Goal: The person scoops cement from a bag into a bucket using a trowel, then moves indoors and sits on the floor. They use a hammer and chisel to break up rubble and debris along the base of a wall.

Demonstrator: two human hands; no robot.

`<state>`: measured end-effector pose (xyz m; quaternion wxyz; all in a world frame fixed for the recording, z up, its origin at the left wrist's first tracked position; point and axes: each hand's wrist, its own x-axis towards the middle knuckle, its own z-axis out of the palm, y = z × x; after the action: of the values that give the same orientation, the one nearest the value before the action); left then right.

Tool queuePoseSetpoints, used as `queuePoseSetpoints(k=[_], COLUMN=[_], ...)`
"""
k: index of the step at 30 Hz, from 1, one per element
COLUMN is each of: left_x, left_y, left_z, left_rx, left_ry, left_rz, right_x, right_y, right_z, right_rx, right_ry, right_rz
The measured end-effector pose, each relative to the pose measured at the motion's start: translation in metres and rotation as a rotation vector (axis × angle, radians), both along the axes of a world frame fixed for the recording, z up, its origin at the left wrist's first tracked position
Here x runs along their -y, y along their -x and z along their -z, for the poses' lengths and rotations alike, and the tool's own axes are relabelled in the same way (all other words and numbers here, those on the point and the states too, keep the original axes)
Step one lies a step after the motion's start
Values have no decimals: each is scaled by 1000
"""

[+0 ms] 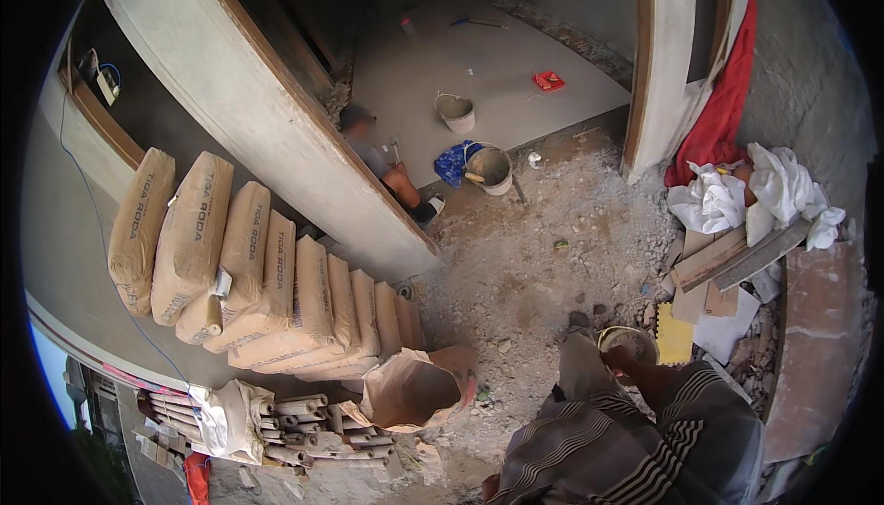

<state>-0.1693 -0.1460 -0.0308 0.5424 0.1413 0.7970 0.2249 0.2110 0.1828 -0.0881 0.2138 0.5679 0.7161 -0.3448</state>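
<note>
Your right hand [621, 358] was down at the bucket [650, 348], low beside your grey trouser leg [582, 367]. The hand lay against the bucket's near side (your forearm and the small view hid most of the fingers), so I cannot tell how far open it was or whether it had hold of the rim. Of your left hand [491, 486] only a patch of skin showed at the lower edge, beside your striped shirt [589, 445]; I cannot tell its state or what it held.

The bucket stood on the rubble-strewn ground [543, 247], just beside a yellow sheet [674, 333]. Beyond that sheet lay boards [737, 261] and crumpled white sacks [707, 199], near a hanging red cloth [727, 91]. To your left, an open paper sack [460, 369] stood upright near a leaning row of full brown sacks [193, 238].

Past the door opening, another person [402, 183] sat low, partly hidden by the post. Near that person stood a pail [502, 188] touching a blue bag [451, 164], and farther in, a second pail [460, 125] and a red tray [548, 81].
</note>
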Motion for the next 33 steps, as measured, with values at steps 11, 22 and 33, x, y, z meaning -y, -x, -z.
queuePoseSetpoints(k=[11,22,33], left_x=[-239,-521,-556], left_y=[67,35,63], left_z=[-23,-50,-19], left_rx=[372,-57,-38], left_ry=[120,-172,-78], left_rz=[-159,361,555], right_x=[-125,-287,-381], right_y=[-40,-116,-125], right_z=[21,-39,-109], right_rx=[-23,-31,-158], right_ry=[-168,-352,-47], right_rz=[-253,153,1046])
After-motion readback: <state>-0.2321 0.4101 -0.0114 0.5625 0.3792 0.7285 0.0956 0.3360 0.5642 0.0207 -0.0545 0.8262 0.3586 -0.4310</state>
